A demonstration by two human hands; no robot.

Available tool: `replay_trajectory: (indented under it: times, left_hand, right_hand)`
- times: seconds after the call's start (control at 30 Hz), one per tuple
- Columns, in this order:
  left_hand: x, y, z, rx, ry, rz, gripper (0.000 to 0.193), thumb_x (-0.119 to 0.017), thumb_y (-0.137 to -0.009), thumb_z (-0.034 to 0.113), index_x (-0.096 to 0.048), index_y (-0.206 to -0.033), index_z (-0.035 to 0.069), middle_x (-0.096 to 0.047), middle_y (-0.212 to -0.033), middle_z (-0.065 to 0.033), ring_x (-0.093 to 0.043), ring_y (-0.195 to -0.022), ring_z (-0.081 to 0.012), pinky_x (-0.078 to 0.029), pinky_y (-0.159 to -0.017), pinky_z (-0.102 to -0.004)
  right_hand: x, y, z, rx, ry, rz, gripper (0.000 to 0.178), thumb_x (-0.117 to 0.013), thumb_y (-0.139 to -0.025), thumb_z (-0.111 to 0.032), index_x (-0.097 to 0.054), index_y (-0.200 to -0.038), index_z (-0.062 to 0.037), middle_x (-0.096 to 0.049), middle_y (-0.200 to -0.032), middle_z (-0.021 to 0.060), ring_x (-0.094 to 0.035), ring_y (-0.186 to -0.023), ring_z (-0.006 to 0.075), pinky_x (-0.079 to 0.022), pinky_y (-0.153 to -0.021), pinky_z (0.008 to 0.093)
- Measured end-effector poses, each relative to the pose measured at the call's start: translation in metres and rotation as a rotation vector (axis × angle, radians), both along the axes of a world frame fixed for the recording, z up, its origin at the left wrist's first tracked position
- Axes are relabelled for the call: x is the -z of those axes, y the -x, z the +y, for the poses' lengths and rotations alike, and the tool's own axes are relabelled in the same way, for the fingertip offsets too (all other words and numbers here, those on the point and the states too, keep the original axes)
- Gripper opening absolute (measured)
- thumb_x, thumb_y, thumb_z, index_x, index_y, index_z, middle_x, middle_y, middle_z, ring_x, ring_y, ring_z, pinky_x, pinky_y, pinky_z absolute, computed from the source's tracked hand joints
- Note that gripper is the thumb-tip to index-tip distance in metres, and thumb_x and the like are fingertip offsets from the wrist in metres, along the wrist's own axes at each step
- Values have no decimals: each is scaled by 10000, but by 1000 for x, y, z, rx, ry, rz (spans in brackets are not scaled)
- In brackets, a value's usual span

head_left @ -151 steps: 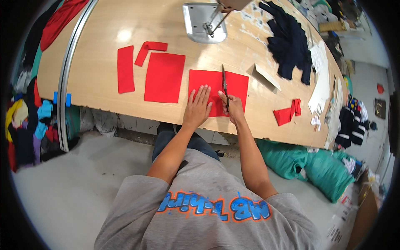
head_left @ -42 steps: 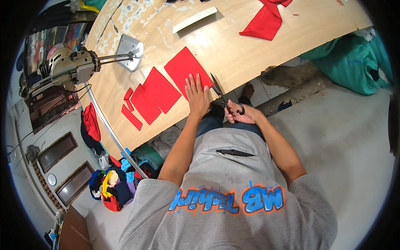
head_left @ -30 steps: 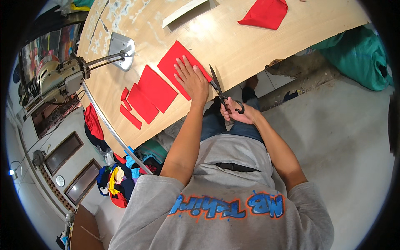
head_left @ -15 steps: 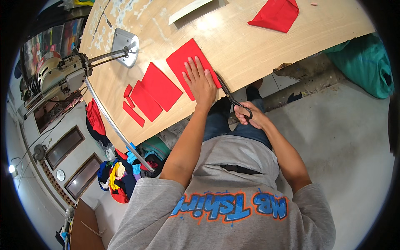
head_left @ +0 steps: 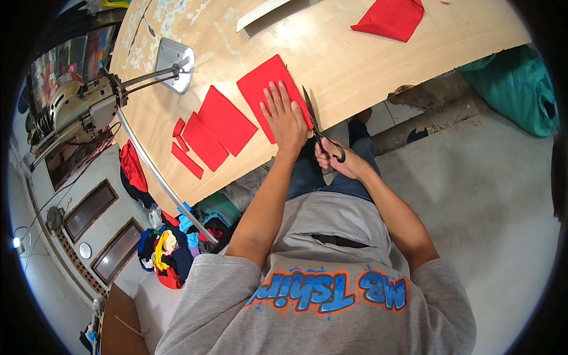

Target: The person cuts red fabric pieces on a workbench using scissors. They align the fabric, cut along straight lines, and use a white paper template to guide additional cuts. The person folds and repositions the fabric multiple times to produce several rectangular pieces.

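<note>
The left hand is lying flat, fingers spread, pressing down on a red fabric piece that is resting near the front edge of the wooden counter. Its grip is open, palm on the cloth, holding nothing. The right hand is closing its grip around the black handles of a pair of scissors, whose blades are pointing up along the right edge of the red piece, just beside the left hand's fingers.

To the left of that piece, more cut red pieces are lying overlapped on the counter, with a few narrow red strips nearer the edge. A folded red cloth is sitting well apart toward the far right of the counter, and a pale flat strip is lying near the top. A metal base plate is carrying thin rods out to a machine hanging off the counter's left end. A curved metal rail is running along the counter's edge. Below, a heap of coloured fabric scraps is lying on the floor, and green bundled cloth is sitting at the right.
</note>
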State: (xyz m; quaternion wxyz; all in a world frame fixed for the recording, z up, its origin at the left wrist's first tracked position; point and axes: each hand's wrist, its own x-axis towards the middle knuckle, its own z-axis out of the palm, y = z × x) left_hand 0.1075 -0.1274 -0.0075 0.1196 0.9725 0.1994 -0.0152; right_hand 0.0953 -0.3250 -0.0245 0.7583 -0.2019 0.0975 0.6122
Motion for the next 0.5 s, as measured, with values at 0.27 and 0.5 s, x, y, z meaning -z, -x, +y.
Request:
replay_trajectory:
  times: [0.27, 0.5]
  left_hand:
    - [-2, 3, -4, 36, -13, -21, 640, -326, -1182, 294, -283, -1767, 40, -197, -1859, -191, -140, -1726, -388, -67, -1376, -586]
    - [-7, 17, -1, 105, 30, -3, 638, -337, -1177, 281, -286, -1767, 44, -204, -1857, -194, -134, -1727, -389, -52, -1379, -582]
  right_hand:
    - [-4, 4, -11, -8, 189, -72, 524, -784, -1039, -556, -516, -894, -130, -467, -722, -50, -431, -557, 69, -369, -507, 251]
    - [-11, -8, 2, 2, 41, -52, 562, -729, -1046, -634, -560, -940, -109, -495, -828, -14, -483, -726, 96, -434, -671, 284]
